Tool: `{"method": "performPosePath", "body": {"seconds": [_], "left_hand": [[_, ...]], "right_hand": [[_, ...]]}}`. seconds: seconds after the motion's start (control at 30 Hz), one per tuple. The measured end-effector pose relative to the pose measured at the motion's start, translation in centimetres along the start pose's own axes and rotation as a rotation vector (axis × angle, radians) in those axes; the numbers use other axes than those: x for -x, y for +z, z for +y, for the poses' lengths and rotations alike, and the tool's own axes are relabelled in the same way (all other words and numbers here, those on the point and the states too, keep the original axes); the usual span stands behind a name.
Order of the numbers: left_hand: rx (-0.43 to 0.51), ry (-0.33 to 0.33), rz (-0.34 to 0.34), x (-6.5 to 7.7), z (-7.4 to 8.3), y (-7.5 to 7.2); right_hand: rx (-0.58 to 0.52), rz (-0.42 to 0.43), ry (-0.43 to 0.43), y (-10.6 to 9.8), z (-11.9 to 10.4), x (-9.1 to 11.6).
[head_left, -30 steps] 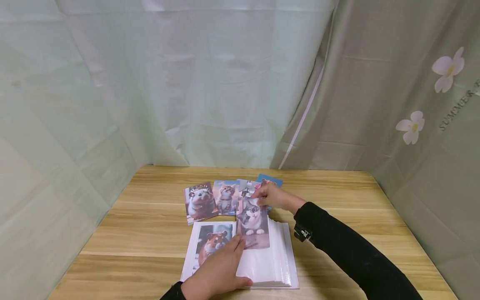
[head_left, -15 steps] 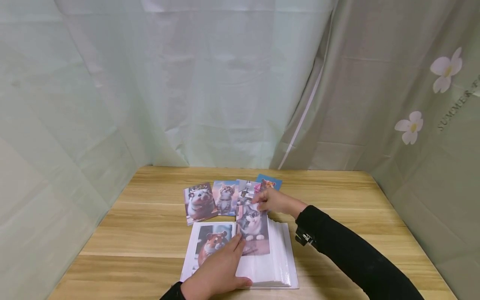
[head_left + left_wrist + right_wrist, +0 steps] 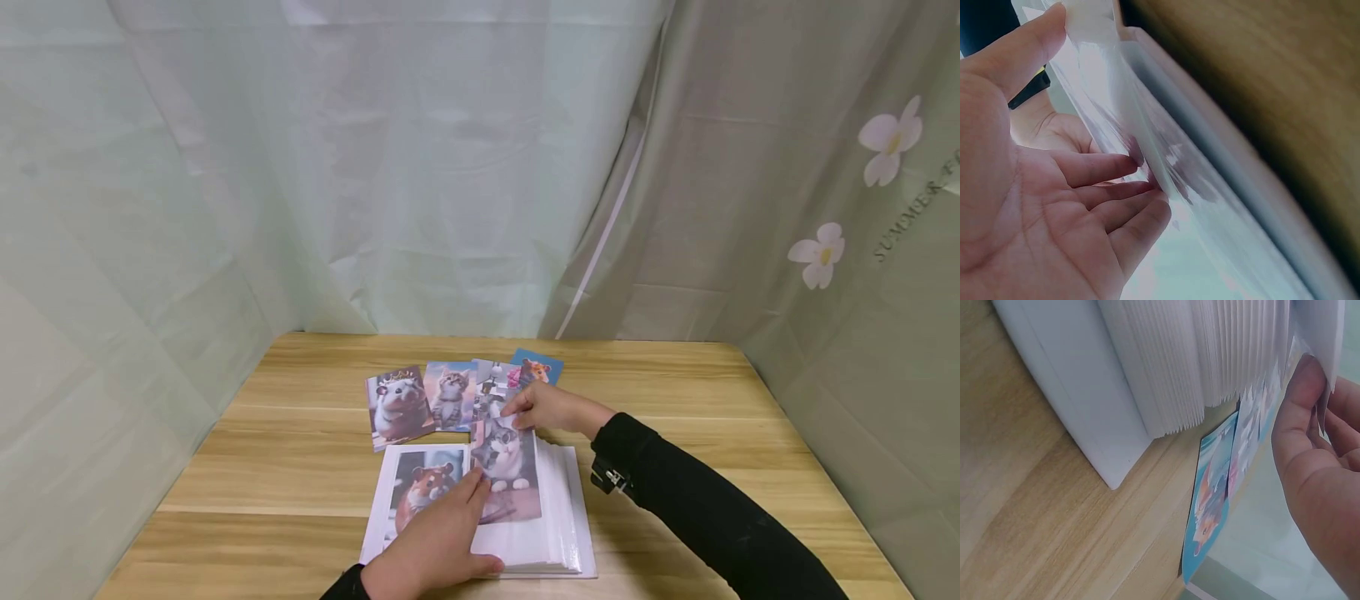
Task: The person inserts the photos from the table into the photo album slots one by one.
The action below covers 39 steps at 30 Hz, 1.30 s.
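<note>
An open photo album (image 3: 517, 546) with white pages and clear sleeves lies near the front of the table. My right hand (image 3: 553, 408) pinches the top edge of a grey-and-white cat photo (image 3: 513, 504), which lies over the right-hand page. In the right wrist view, thumb and fingers (image 3: 1302, 387) grip the sheet's edge. My left hand (image 3: 438, 533) rests across the album's middle, its fingertips at the photo's left edge. The left wrist view shows its fingers (image 3: 1138, 234) fairly straight against the clear sleeve (image 3: 1200, 206). A hamster photo (image 3: 427, 483) fills the left page, partly covered by my left hand.
Behind the album lie a crowned hamster photo (image 3: 401, 407), a kitten photo (image 3: 450, 396), a photo with several small figures (image 3: 491, 383) and a blue-edged photo (image 3: 543, 365). The wooden table (image 3: 285, 467) ends at pale curtains (image 3: 450, 208) on three sides.
The cat photo has slid down toward me over the right page, with my right hand moving along with it. My left hand has stayed in place.
</note>
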State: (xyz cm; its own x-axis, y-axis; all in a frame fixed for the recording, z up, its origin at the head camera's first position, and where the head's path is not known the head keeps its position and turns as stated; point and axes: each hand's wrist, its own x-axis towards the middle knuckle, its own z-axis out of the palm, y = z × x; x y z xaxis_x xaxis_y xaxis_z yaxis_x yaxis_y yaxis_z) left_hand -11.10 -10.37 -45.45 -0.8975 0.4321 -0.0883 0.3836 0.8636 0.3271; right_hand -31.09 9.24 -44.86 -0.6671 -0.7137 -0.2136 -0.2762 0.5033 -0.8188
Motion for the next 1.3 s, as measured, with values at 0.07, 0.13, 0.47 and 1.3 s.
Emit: {"method": "performPosePath", "body": {"seconds": [0.07,0.13,0.47,1.3], "left_hand": [[-0.001,0.002,-0.002,0.0,0.0,0.0],[0.002,0.002,-0.004,0.0,-0.1,0.1],[0.003,-0.008,-0.02,0.0,0.0,-0.1],[0.003,-0.01,-0.021,-0.1,0.0,0.0]], "right_hand": [[0.002,-0.009,-0.005,0.0,0.1,0.0],[0.01,-0.01,-0.006,0.0,0.1,0.0],[0.009,0.037,-0.015,0.2,0.5,-0.2],[0.121,0.063,-0.096,1.3,-0.3,-1.1]]}}
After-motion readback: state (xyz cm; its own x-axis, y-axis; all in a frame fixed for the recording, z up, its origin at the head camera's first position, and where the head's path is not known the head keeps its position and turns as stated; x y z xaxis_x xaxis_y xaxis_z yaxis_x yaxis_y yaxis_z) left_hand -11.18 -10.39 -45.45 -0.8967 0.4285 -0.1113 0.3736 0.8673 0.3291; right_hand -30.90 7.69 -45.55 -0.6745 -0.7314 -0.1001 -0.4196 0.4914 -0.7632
